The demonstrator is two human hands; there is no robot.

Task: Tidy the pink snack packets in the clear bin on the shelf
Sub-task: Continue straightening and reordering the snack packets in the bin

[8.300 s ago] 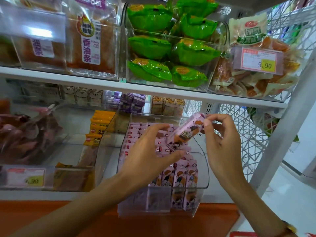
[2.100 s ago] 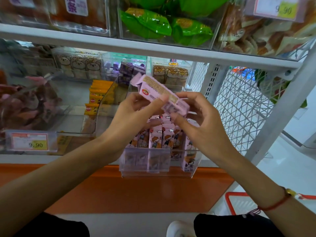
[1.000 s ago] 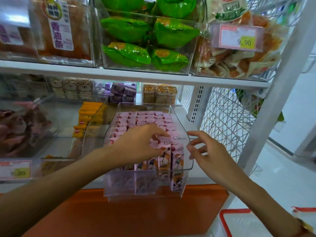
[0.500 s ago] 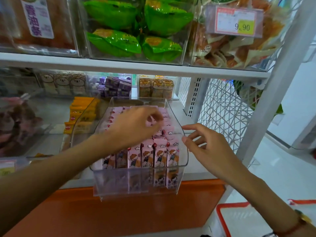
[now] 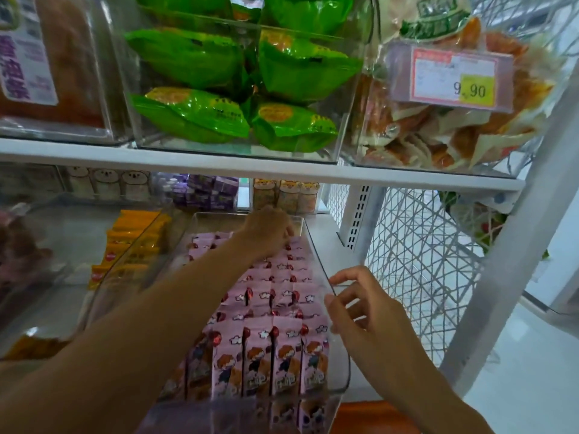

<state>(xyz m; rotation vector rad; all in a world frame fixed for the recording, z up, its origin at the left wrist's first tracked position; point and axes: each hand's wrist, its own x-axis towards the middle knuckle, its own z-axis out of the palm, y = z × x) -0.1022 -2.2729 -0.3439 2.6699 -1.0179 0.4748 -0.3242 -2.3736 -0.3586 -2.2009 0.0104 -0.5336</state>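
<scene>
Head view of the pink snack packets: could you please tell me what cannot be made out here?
- Left hand fingertips: hidden behind its own knuckles at the back of the clear bin; grip unclear.
- Pink snack packets on the left: covered by the forearm.
- Bin's front bottom: cut off by the frame edge.
- Price tag small print: blurred.

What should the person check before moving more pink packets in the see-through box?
1. Left hand reaches the back rows of pink packets: ok.
2. Left hand actually pinching a packet: cannot tell, fingers hidden.
3. Right hand free, fingers at the right wall of the clear bin: ok.
4. Front packets standing upright in neat rows: ok.
5. Bin sitting fully on the shelf: not ok, its front overhangs the edge.
6. Back rows tidy: cannot tell, the hand covers them.
</scene>
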